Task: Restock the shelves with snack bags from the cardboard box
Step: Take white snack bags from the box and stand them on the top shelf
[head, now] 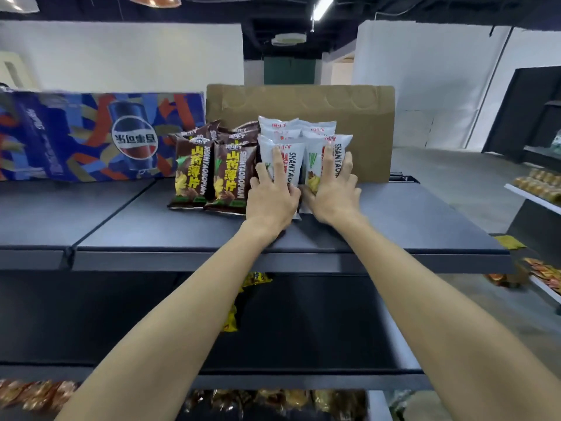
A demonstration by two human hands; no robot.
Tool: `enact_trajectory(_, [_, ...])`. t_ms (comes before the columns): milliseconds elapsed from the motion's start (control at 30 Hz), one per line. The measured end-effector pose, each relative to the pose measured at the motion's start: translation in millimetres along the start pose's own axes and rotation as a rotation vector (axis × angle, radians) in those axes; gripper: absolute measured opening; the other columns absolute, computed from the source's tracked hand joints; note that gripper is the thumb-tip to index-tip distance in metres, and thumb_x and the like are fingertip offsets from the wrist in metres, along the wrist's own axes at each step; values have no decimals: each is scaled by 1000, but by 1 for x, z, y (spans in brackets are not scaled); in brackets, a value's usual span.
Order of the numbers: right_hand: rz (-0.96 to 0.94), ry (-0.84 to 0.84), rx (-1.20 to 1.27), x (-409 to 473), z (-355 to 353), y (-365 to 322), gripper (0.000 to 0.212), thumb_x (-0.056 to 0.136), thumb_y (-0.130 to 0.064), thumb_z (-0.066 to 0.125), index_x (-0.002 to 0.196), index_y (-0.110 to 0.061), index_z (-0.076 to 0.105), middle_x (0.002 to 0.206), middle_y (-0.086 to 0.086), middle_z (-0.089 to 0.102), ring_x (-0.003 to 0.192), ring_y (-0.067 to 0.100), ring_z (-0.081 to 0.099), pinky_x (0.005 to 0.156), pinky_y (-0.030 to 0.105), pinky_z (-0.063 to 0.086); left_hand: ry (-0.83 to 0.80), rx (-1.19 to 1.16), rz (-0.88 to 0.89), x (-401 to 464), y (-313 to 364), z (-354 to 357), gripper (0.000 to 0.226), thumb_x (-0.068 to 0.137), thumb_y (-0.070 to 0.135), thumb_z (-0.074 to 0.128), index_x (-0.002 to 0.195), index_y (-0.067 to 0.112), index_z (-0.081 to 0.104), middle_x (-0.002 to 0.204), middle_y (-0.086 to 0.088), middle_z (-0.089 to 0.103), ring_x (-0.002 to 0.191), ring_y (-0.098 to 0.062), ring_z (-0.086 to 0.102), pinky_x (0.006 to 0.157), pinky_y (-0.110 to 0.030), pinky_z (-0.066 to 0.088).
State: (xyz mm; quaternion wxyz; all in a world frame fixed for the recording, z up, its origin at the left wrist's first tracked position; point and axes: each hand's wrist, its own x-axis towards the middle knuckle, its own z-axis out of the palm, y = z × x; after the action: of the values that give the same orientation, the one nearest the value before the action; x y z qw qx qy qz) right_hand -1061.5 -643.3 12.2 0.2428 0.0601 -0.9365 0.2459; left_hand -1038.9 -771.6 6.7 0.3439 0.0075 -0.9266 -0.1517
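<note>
On the dark top shelf [394, 220] stand two rows of white snack bags [303, 132] and, to their left, two rows of brown snack bags [209, 174]. My left hand [273, 196] lies flat with straight fingers against the front white bag [293, 168] of the left row. My right hand [334, 189] presses with spread fingers on the front white bag [315, 159] of the right row. Both arms reach forward over the shelf edge. A tall cardboard box [358, 117] stands directly behind the bags.
A blue Pepsi carton [91, 135] lies on the top shelf at the left. Yellow bags [233, 317] show on the shelf below, and more packets [36, 393] on the lowest level. Another rack with snacks [540, 183] stands at the right across a grey floor.
</note>
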Motion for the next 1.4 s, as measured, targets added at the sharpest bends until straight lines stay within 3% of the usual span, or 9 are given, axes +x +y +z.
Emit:
enact_trajectory(133, [-10,4,10,-3,8,5,95,88,-58,55,150,-38,-14,159,10,-12,133,43,25,103,61,30,10,-11,-6,0,-3,7,85,93,43,43,154,11,-5,135,-31,32,97,-42,47,87,-49,41])
enact_trajectory(367, [-46,77,10,-6,3,1,92,88,-53,56,153,-36,-6,159,13,-3,129,45,31,97,59,37,35,-53,20,-2,-5,1,81,93,42,47,155,15,3,137,-27,31,93,-40,48,83,-46,43])
enact_trajectory(500, [-45,167,-83,-11,-1,-1,85,86,-63,52,153,-35,6,158,13,4,128,41,32,91,57,42,83,-60,22,-4,-5,-6,80,91,42,53,153,13,13,140,-24,31,104,-40,50,87,-46,45])
enact_trajectory(700, [-18,186,-228,-22,-7,-10,85,88,-66,45,154,-27,8,159,13,4,131,38,27,97,59,37,116,-66,41,-16,-4,-21,76,87,42,57,150,15,23,145,-21,28,129,-39,37,102,-48,39])
enact_trajectory(867, [-13,168,-282,-40,-13,-13,80,91,-62,44,153,-24,12,158,13,6,131,37,26,99,59,35,65,-51,118,-39,-11,-35,68,85,40,58,144,18,33,142,-17,32,130,-37,33,100,-49,38])
enact_trajectory(967, [13,160,-310,-52,-17,-16,68,94,-58,39,149,-24,21,157,13,14,132,38,27,99,56,33,59,-88,224,-48,-17,-47,56,84,33,57,135,15,43,133,-13,45,120,-33,45,96,-46,44])
enact_trajectory(1033, [57,163,-302,-59,-23,-16,60,95,-56,37,145,-22,30,153,14,23,131,38,30,99,54,32,116,-124,264,-53,-21,-53,43,84,26,55,125,14,48,115,-8,59,96,-29,60,76,-40,51])
enact_trajectory(1133, [55,176,-338,-75,-31,-12,51,97,-53,37,133,-17,43,142,13,39,124,36,39,95,50,35,120,-189,215,-58,-24,-62,34,86,27,52,118,17,45,80,-1,66,65,-25,62,52,-32,47])
enact_trajectory(1400, [-6,256,-455,-130,-72,15,37,97,-41,41,112,-12,58,115,11,62,105,32,55,86,40,39,159,-448,320,-82,6,-70,19,86,27,56,102,17,54,72,4,65,63,-21,61,52,-33,47])
